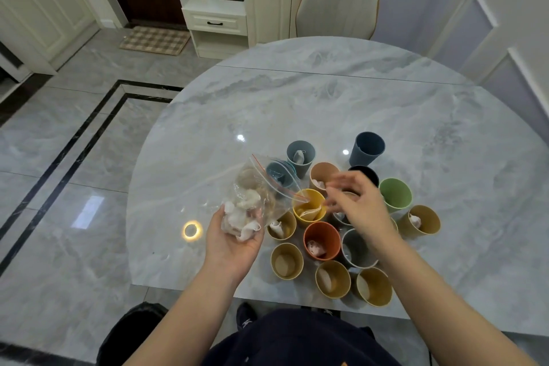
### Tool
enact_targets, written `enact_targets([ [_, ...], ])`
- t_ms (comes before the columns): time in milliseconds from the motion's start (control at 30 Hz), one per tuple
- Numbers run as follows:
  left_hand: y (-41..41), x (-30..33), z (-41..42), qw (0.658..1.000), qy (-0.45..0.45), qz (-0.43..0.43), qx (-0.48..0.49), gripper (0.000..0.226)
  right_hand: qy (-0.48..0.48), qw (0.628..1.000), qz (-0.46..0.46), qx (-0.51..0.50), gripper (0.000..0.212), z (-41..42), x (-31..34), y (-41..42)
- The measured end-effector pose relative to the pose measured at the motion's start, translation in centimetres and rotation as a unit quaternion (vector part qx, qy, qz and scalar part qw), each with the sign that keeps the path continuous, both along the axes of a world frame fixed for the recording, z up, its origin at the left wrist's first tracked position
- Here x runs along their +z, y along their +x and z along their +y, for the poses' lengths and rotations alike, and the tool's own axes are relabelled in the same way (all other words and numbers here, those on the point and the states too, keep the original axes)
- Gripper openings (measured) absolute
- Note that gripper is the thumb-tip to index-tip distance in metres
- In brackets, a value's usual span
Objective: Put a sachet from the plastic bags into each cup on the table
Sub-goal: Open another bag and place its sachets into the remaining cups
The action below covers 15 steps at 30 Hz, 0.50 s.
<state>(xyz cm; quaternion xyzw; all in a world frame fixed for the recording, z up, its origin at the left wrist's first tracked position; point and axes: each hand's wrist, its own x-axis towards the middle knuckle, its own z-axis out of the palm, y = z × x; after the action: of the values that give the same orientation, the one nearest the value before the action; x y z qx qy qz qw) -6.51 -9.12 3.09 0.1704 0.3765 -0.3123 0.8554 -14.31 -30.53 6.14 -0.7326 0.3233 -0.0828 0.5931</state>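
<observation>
Filling the cups with sachets

The left hand [234, 242] holds the bag [255, 202] of sachets, just left of the yellow cup [309, 206]. The right hand [356, 202] is blurry, fingers spread, maybe empty, above the cups right of it. Next, I think: pick another sachet for the empty green cup [396, 194].

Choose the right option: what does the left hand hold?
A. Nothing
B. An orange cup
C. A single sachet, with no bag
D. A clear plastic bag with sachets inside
D: the left hand cradles a clear zip bag with pale sachets inside, held just left of the cups, while the right hand hovers over the cups.
</observation>
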Motion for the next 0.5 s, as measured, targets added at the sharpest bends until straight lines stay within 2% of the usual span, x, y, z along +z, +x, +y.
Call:
enact_targets([
  [67, 0.0, 0.0, -0.1, 1.000, 0.007, -0.005, -0.007, 0.042, -0.049, 0.997, -0.048, 0.018, 0.015, -0.2, 2.7, 0.7],
  [100, 0.0, 0.1, -0.2, 1.000, 0.008, -0.010, -0.016, 0.042, -0.055, 0.995, -0.052, 0.061, 0.012, -0.1, 3.9, 1.0],
  [233, -0.3, 0.8, -0.9, 0.993, 0.011, -0.059, -0.103, 0.043, -0.026, 0.968, 0.002, 0.249, 0.022, 0.7, 5.8, 1.9],
  [367, -0.7, 1.3, -0.9, 0.979, 0.013, -0.108, -0.173, 0.047, -0.018, 0.959, 0.051, 0.280, 0.034, 1.8, 5.9, 2.6],
  [500, -0.9, 1.4, -0.5, 0.972, 0.005, -0.140, -0.188, 0.043, -0.138, 0.939, 0.087, 0.302, 0.049, 2.7, 5.1, 2.6],
])
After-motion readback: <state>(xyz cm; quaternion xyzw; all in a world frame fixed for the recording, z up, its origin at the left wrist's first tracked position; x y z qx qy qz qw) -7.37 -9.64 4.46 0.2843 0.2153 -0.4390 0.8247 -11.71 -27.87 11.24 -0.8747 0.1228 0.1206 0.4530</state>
